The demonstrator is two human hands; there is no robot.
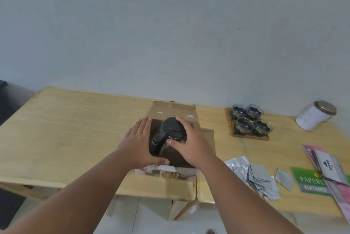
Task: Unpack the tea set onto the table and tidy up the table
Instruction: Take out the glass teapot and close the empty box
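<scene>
The left hand (138,139), fingers straight, pressed flat on the left wall of the open box (174,109) on the worktop (75,129). Inside the box stood the teapot (171,127), its black lid gripped by the right hand's (191,140) curled fingers. A slow, vertical lift, with the box held down, looked safest.

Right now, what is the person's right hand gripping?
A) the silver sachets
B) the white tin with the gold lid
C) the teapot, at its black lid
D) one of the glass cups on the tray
C: the right hand curls over the black lid of the teapot, which sits in the open cardboard box, while the left hand lies flat against the box's left side.
</scene>
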